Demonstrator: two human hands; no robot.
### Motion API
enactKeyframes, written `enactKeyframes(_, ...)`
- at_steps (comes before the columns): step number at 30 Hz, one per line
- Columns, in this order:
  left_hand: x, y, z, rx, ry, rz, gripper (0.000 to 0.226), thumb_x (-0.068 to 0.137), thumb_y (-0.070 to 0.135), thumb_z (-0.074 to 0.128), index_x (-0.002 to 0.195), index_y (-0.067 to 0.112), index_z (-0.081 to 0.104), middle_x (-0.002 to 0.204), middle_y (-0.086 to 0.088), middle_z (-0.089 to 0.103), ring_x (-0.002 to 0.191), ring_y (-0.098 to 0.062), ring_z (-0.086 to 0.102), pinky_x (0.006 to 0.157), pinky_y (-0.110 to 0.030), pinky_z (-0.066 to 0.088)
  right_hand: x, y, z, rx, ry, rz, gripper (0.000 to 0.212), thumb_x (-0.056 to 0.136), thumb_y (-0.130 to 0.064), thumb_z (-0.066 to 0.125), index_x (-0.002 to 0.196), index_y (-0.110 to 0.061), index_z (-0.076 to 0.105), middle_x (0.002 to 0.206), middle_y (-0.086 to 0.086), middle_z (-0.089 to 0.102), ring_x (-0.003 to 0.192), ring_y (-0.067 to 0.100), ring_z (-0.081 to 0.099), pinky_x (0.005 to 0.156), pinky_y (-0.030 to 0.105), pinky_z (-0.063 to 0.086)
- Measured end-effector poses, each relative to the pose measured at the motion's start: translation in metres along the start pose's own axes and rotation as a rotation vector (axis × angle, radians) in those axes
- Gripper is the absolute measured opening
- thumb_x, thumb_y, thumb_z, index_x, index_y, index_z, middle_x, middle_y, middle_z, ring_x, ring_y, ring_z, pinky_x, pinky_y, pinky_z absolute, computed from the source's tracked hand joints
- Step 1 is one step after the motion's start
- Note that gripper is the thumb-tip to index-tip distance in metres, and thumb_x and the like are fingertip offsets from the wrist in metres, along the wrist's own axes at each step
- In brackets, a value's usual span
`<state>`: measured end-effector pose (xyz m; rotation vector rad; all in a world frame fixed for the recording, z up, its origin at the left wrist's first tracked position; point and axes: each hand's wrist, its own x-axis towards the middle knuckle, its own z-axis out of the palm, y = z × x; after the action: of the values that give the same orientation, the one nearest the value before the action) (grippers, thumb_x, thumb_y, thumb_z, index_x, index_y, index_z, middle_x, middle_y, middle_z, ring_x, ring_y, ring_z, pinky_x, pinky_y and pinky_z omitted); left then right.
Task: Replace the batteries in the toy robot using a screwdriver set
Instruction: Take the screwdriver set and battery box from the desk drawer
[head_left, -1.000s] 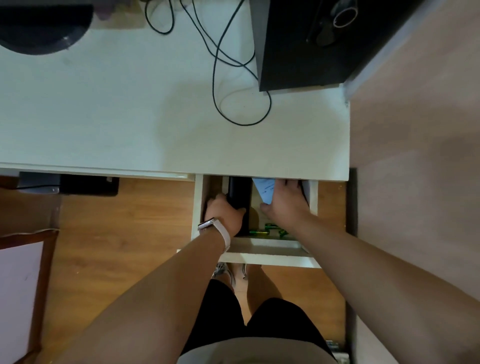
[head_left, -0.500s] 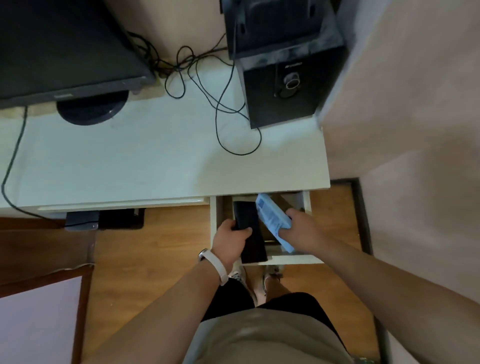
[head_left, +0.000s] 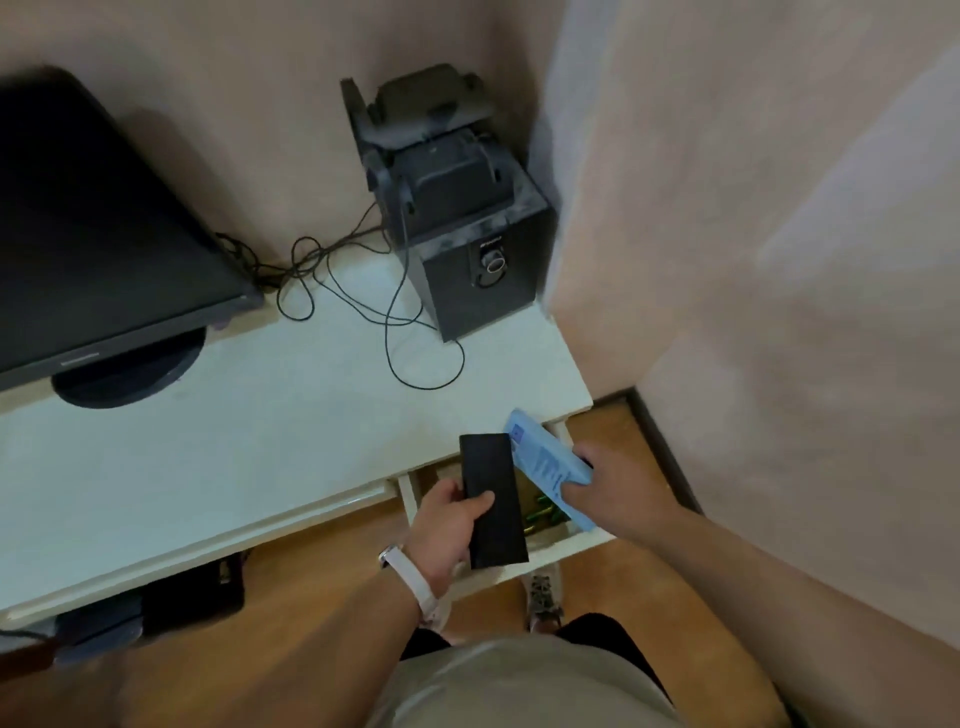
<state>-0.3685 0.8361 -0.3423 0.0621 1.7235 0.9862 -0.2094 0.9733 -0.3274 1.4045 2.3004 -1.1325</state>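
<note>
On one worktop (head_left: 208, 467) one monitor (head_left: 93, 234) and one speaker (head_left: 478, 260) are carried. Over one open drawer (head_left: 409, 496), one black case (head_left: 491, 499) is gripped by the left hand (head_left: 441, 535), one blue pack (head_left: 545, 462) by the right hand (head_left: 618, 488); green batteries (head_left: 543, 514) are glimpsed inside.

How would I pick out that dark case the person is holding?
Find the white desk, then the open drawer under its right end. Over it the left hand, wearing a white wristband, holds a flat black case. It is plain, unlike the printed light-blue pack in the right hand.
</note>
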Motion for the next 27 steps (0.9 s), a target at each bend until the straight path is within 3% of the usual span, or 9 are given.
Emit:
enactKeyframes(2,0.000,0.008,-0.011,0.026,-0.041,0.030,0.008,0.095,0.016,0.061,0.101,0.011,0.064,0.098,-0.008,0.073,0.088,-0.021,0.071,0.070,-0.036,0.058,-0.013,-0.014,0.004,0.077,0.055,0.044,0.018,0.082,-0.032,0.065,0.090,-0.023,0.052,0.086,-0.005,0.059,0.074,0.007,0.059,0.051,0.022,0.049)
enactKeyframes(5,-0.002,0.018,-0.035,0.054,-0.087,0.073,0.003,0.095,0.012,0.062,0.092,0.011,0.063,0.094,-0.010,0.072,0.084,-0.023,0.069,0.068,-0.033,0.054,-0.031,-0.037,0.016,0.170,0.140,0.091,0.018,0.083,-0.030,0.065,0.095,-0.021,0.054,0.089,-0.004,0.060,0.076,0.007,0.059,0.047,0.018,0.042)
enactKeyframes(7,-0.001,0.024,-0.056,0.082,-0.112,0.102,0.004,0.093,0.013,0.063,0.093,0.009,0.062,0.096,-0.012,0.071,0.086,-0.026,0.068,0.070,-0.036,0.055,-0.042,-0.054,0.025,0.228,0.191,0.110,0.018,0.084,-0.029,0.064,0.097,-0.021,0.055,0.092,-0.004,0.062,0.078,0.009,0.060,0.052,0.021,0.045)
enactKeyframes(10,-0.001,0.035,-0.090,0.063,-0.187,0.138,0.010,0.093,0.014,0.064,0.099,0.006,0.062,0.103,-0.017,0.071,0.094,-0.034,0.070,0.085,-0.051,0.057,-0.057,-0.080,0.038,0.281,0.267,0.121,0.018,0.083,-0.030,0.063,0.098,-0.023,0.055,0.092,-0.003,0.061,0.081,0.012,0.061,0.062,0.027,0.051)
enactKeyframes(15,-0.008,0.052,-0.129,0.048,-0.255,0.201,0.011,0.095,0.013,0.061,0.103,0.006,0.061,0.101,-0.012,0.072,0.092,-0.028,0.069,0.086,-0.051,0.057,-0.087,-0.113,0.053,0.397,0.425,0.180,0.015,0.085,-0.025,0.062,0.095,-0.025,0.051,0.086,-0.006,0.057,0.074,0.012,0.057,0.054,0.021,0.041)
enactKeyframes(23,-0.030,0.058,-0.095,0.144,-0.461,0.236,0.008,0.093,0.017,0.064,0.097,0.010,0.061,0.103,-0.013,0.072,0.098,-0.032,0.068,0.091,-0.058,0.053,-0.157,-0.108,0.066,0.438,0.638,0.365,0.012,0.086,-0.029,0.060,0.093,-0.026,0.051,0.086,-0.007,0.060,0.074,0.011,0.060,0.055,0.026,0.046)
enactKeyframes(25,-0.042,0.051,-0.079,0.168,-0.529,0.227,0.006,0.094,0.017,0.063,0.097,0.012,0.061,0.103,-0.012,0.072,0.098,-0.032,0.068,0.086,-0.055,0.056,-0.179,-0.097,0.069,0.456,0.703,0.415,0.013,0.086,-0.030,0.060,0.094,-0.027,0.051,0.088,-0.006,0.061,0.076,0.013,0.062,0.060,0.033,0.052)
enactKeyframes(27,-0.060,0.044,-0.066,0.199,-0.593,0.233,0.006,0.095,0.015,0.062,0.100,0.013,0.062,0.102,-0.009,0.072,0.094,-0.028,0.068,0.073,-0.043,0.058,-0.204,-0.088,0.074,0.492,0.761,0.456,0.014,0.086,-0.030,0.061,0.097,-0.025,0.053,0.090,-0.006,0.062,0.078,0.015,0.063,0.060,0.034,0.053)
